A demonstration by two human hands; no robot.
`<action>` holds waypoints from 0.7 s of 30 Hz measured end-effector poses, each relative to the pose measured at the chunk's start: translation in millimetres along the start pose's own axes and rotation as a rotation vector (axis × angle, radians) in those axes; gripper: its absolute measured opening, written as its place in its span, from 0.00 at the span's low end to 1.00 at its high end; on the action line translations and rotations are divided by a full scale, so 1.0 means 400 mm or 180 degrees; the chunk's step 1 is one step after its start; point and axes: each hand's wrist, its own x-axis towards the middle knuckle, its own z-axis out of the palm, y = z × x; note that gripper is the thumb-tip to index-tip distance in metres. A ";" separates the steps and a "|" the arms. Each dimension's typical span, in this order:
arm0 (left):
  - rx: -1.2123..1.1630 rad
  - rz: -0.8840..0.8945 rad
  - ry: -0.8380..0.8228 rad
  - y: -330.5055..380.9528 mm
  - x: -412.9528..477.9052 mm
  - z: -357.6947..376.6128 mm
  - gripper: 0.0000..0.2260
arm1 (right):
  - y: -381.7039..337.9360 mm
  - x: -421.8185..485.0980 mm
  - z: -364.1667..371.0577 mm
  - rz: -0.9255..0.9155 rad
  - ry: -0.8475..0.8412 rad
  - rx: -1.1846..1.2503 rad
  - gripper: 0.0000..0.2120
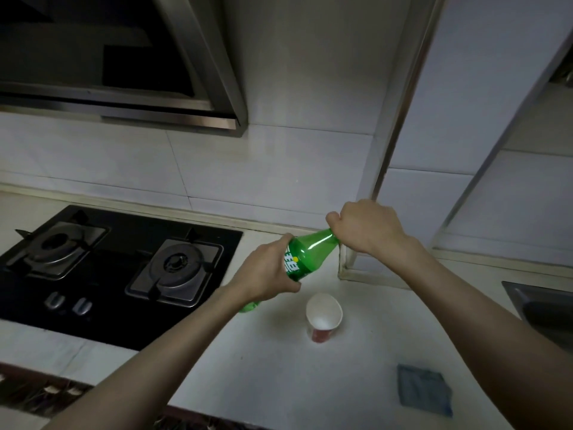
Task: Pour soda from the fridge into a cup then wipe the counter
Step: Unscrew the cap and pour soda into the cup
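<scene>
Bottle point(313, 249): green plastic, held in the air above the counter point(279, 367), tilted with the neck up and to the right and the base down and to the left. Label partly visible at mid-body. Shoulder section reads as clear green; liquid level cannot be told.

Left hand point(266, 271): fingers and thumb wrapped round the bottle's body at the label, firm grasp. Base of the bottle shows below the wrist.

Right hand point(366, 226): fingers curled round the top of the neck, covering it. Cap hidden by the hand; cannot tell whether it is on or off.

Cup point(324, 315): paper, red outside, white inside, upright on the counter just below and slightly right of the bottle, not touching it. White inner wall visible down to the floor of the cup; the floor looks pale and dry.

Cloth point(423, 387): blue, folded flat on the counter, near the front edge, right of the cup and well apart from it.

Stove point(124, 259): black glass top, two burners, two knobs, set in the counter left of the hands. Hood point(124, 72) above it.

Sink point(539, 305): steel corner at the right edge of view; contents not visible.
</scene>
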 end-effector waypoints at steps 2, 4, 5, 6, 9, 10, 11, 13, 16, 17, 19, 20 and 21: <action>0.0368 0.0073 0.0312 0.015 0.002 0.006 0.27 | 0.000 0.007 -0.010 0.0330 -0.0399 0.0271 0.16; 0.0305 0.0038 0.0283 0.024 0.008 -0.007 0.27 | 0.002 0.014 -0.011 0.0378 -0.0298 0.0412 0.16; 0.0103 0.0003 0.0141 0.026 0.010 -0.018 0.29 | 0.004 0.015 -0.010 0.0283 -0.0054 0.0443 0.18; -0.0178 -0.0018 -0.0056 0.026 0.011 -0.032 0.31 | 0.006 0.013 -0.011 0.0089 0.0297 0.0448 0.20; -0.1025 0.0042 -0.0709 0.022 0.005 -0.072 0.33 | 0.016 -0.002 -0.016 -0.0876 0.1153 0.0311 0.24; -0.1206 0.0063 -0.0922 0.021 0.002 -0.082 0.32 | 0.021 -0.007 -0.019 -0.1196 0.1332 0.0339 0.24; -0.1357 0.0065 -0.1156 0.020 0.000 -0.090 0.29 | 0.025 -0.012 -0.021 -0.1481 0.1507 0.0414 0.24; -0.1612 0.0063 -0.1647 0.022 -0.004 -0.101 0.22 | 0.030 -0.015 -0.022 -0.1923 0.1736 0.0510 0.23; -0.1652 0.0046 -0.1712 0.027 -0.014 -0.089 0.21 | 0.030 -0.015 -0.023 -0.2012 0.1635 0.0265 0.24; -0.1603 0.0016 -0.1512 0.030 -0.017 -0.081 0.22 | 0.030 -0.019 -0.028 -0.1751 0.1392 0.0151 0.26; -0.1570 0.0005 -0.1055 0.036 -0.018 -0.071 0.27 | 0.035 -0.026 -0.033 -0.1148 0.1002 0.0069 0.35; -0.1574 0.0027 -0.0868 0.037 -0.015 -0.070 0.29 | 0.038 -0.029 -0.033 -0.0933 0.0930 0.0089 0.38; -0.1546 0.0050 -0.0729 0.034 -0.010 -0.071 0.30 | 0.039 -0.032 -0.035 -0.0787 0.0886 0.0148 0.39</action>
